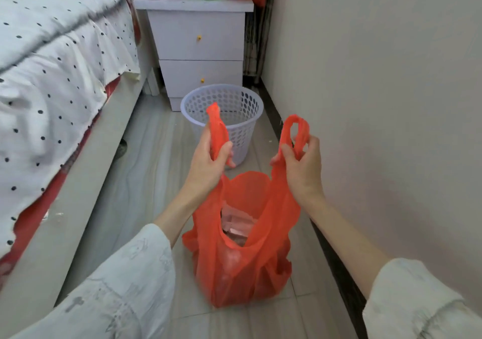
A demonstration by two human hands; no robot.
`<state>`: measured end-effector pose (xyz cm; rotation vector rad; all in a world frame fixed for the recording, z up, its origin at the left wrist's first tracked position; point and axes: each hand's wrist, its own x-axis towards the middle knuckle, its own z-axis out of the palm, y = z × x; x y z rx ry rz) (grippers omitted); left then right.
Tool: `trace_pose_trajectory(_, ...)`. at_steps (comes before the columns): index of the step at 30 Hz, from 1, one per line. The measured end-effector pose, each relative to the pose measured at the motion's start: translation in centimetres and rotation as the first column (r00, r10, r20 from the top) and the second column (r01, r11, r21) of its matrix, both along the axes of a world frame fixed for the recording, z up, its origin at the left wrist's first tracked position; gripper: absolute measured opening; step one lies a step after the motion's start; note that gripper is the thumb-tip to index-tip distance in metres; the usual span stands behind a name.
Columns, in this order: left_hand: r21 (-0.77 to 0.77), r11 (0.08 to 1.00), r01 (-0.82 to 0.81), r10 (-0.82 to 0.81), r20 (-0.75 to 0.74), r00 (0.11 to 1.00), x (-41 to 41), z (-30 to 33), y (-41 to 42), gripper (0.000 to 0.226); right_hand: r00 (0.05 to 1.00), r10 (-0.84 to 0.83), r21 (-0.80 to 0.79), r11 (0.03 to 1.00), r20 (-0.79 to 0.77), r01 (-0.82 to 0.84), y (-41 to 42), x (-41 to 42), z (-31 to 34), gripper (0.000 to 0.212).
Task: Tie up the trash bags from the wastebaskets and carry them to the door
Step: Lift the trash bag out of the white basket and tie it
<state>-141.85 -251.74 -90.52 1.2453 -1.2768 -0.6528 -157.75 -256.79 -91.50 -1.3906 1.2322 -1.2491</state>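
Observation:
An orange plastic trash bag (242, 260) hangs above the floor between my hands, its mouth open with pale scraps inside. My left hand (208, 161) grips the bag's left handle loop, which sticks up above my fingers. My right hand (302, 163) grips the right handle loop. The two handles are held apart and untied. Behind the bag stands a white perforated wastebasket (224, 122) on the floor, with no liner in it.
A bed (52, 77) with a dotted white cover runs along the left. A white two-drawer nightstand (198, 48) stands behind the wastebasket. A wall (378, 103) closes the right side, leaving a narrow strip of tiled floor (146, 156).

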Motion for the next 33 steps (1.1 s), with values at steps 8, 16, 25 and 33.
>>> trace_pose_trajectory(8, 0.036, 0.965, -0.258, 0.259, -0.233, 0.937, 0.3, -6.1, 0.5, 0.023, 0.999, 0.014, -0.030, 0.999, 0.039, -0.013, 1.3, -1.6, -6.3, 0.045)
trace_pose_trajectory(16, 0.179, 0.983, -0.030, 0.040, -0.053, 0.998, 3.1, -4.7, 1.8, 0.045, 0.684, 0.286, -0.033, 0.910, -0.671, -0.413, 1.6, -3.6, -7.1, 0.042)
trace_pose_trajectory(25, 0.322, 0.940, -0.107, 0.101, 0.037, 0.994, 3.8, -9.4, 3.4, 0.026, 0.964, 0.205, 0.299, 0.921, 0.168, -0.248, 3.6, -0.7, -7.0, 0.045)
trace_pose_trajectory(33, 0.221, 0.954, -0.204, 0.288, -0.482, 0.828, 2.4, -8.8, 1.7, 0.032, 0.698, -0.342, 0.613, 0.771, 0.629, -0.173, 2.9, -0.9, -7.7, 0.039)
